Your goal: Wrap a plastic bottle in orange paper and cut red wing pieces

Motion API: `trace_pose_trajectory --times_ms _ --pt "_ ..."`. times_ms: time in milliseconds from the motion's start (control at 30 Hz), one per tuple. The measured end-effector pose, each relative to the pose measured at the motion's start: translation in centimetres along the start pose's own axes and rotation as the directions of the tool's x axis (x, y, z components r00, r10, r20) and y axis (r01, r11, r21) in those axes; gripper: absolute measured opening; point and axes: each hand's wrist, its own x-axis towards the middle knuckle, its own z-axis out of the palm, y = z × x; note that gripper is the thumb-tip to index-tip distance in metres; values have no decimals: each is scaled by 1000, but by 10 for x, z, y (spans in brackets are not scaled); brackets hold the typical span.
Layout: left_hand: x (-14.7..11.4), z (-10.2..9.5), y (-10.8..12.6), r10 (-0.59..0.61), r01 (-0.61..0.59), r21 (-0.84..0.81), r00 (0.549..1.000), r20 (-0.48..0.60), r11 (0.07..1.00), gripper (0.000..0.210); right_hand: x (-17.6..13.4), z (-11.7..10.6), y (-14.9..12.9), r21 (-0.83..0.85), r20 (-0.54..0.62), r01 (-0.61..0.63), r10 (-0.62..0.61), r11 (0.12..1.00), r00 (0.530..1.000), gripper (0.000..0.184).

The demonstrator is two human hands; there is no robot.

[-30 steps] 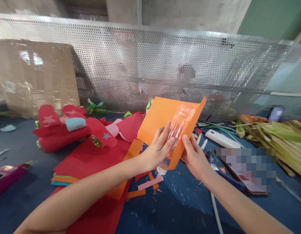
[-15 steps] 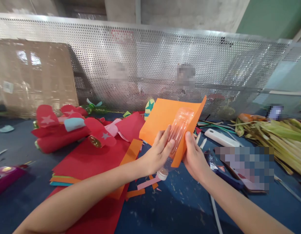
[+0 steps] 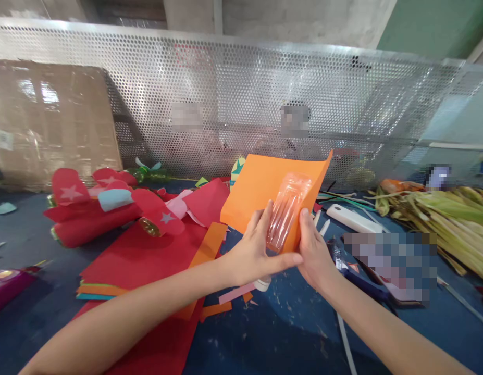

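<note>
A clear ribbed plastic bottle (image 3: 288, 208) lies tilted against a sheet of orange paper (image 3: 249, 190), its white cap pointing down toward me. My left hand (image 3: 254, 252) wraps the lower part of the bottle, fingers along its side and thumb stretched across toward the right. With my right hand (image 3: 316, 252) I grip the right edge of the paper, which curls up beside the bottle. Part of the bottle's neck is hidden behind my left hand. Both paper and bottle are held above the blue table (image 3: 264, 333).
Red paper sheets (image 3: 139, 250) lie stacked at left. Behind them sit red paper-covered bottles with stars (image 3: 96, 224). To the right are a white-handled tool (image 3: 354, 219), a dark blue-handled tool (image 3: 362, 284) and dried husks (image 3: 440, 219). A perforated metal panel (image 3: 245, 94) stands behind.
My left thumb has swung across the bottle's lower end toward my right hand. The bottle and orange paper stay in nearly the same place.
</note>
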Motion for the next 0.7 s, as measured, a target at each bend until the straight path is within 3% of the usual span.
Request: trace_pose_trajectory --times_ms 67,133,467,600,700 --pt "2 1 -3 28 -28 35 999 -19 999 105 1 1 0 52 -34 -49 51 997 998 67" --pt "3 1 -6 39 -39 54 999 -10 998 101 2 2 -1 103 -25 -67 70 992 997 66" --pt "5 -4 -13 236 -235 179 972 17 955 92 9 1 -6 282 167 -60 13 958 986 45" --pt "6 -5 -15 329 -310 339 944 0 888 92 10 -1 -9 289 211 -73 11 955 978 38" --pt "7 -5 -17 337 -277 515 941 -24 811 94 11 -2 -10 288 229 -74 7 955 973 36"
